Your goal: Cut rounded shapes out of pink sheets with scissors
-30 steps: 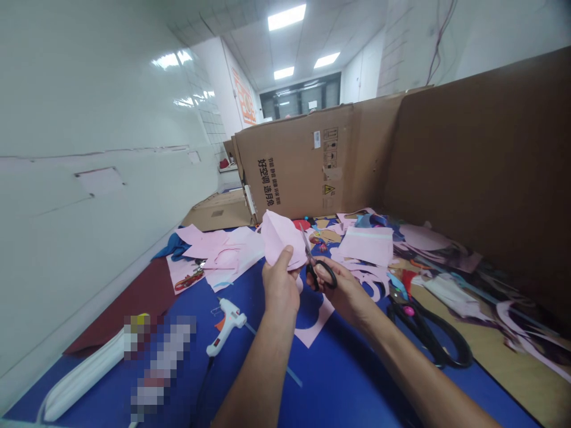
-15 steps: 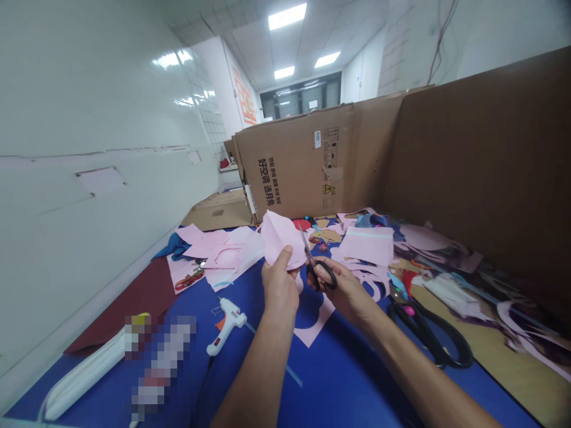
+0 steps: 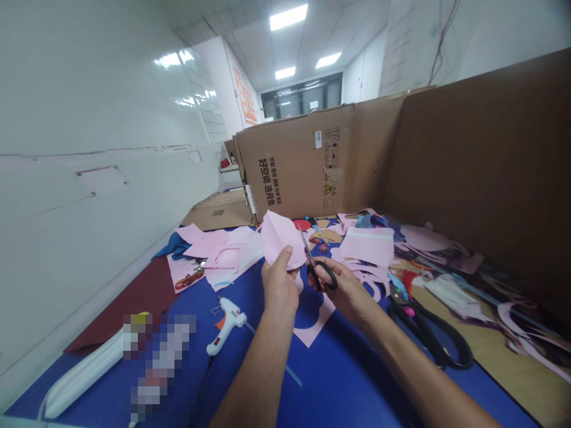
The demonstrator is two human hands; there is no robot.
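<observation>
I see both forearms point(image 3: 260, 362) angled inward, left hand point(image 3: 281, 279) pinching at twelve o'clock, right hand point(image 3: 341, 285) curled at one.

My feed showed white lights point(image 3: 289, 17) overhead and glare on the left wall point(image 3: 134, 101); the right cardboard point(image 3: 482, 178) sat in shade, and a shadow darkened the table point(image 3: 321, 380). Blocky pixels hid two patches; scraps point(image 3: 455, 297) at right looked blurred and stretched.

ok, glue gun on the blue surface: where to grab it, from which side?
I'd take the glue gun by its white handle, from above and the near left. It lies on its side, handle toward the wearer, nozzle pointing away, orange trigger facing left. The left forearm crowds its right; the cord trails from the handle's near end.
</observation>
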